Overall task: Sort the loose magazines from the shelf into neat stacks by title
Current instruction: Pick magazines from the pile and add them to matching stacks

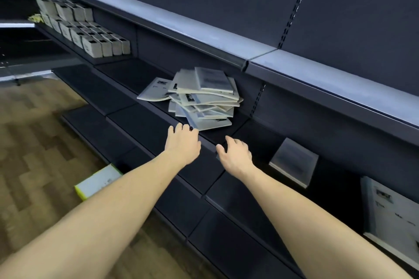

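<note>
Both arms are stretched toward the dark shelf (145, 120), and neither hand has anything in its grip. The left hand (182, 142) hovers with fingers loosely spread, fingertips just short of the lowest magazine in the heap; whether they touch it, I cannot tell. The right hand (235, 155) sits just right of the left, fingers spread and slightly bent, thumb out, holding nothing, over the shelf's front edge.

The loose pile of magazines (204, 97) lies on the shelf just beyond the hands: pale grey covers, fanned at all angles, edges out of line. One magazine (154, 90) has slid off to the pile's left. Right of the pile, well apart, a single magazine (294, 161) lies flat, and farther right another magazine (390, 213) shows dark print on its cover.
</note>
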`<control>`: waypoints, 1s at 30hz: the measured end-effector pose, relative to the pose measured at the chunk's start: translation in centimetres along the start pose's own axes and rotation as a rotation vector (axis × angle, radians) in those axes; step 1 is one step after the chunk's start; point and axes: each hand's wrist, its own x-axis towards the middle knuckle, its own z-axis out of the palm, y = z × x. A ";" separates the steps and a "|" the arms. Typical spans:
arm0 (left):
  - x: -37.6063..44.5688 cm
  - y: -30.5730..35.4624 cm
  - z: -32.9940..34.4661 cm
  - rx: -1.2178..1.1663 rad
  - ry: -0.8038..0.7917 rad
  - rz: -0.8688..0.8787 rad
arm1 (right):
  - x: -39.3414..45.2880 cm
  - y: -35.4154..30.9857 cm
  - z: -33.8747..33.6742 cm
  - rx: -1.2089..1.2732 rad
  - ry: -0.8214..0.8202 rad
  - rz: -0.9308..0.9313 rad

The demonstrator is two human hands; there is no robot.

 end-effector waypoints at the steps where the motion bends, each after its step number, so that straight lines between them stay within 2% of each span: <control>1: 0.3 -0.4 0.1 -0.004 0.000 -0.004 | 0.4 -0.3 0.2 0.003 -0.003 -0.003; 8: 4.0 -3.7 1.2 0.032 -0.004 -0.020 | 5.8 -2.0 1.8 0.002 -0.026 -0.016; 14: 10.4 -5.7 1.4 0.065 0.030 -0.021 | 12.4 -3.2 1.8 0.036 -0.026 -0.024; 19: 15.8 -6.6 1.3 0.100 0.087 0.010 | 17.9 -3.8 0.6 0.084 0.025 0.007; 30: 22.6 -7.6 2.6 0.073 0.084 0.052 | 25.7 -4.4 -0.2 0.001 0.153 0.090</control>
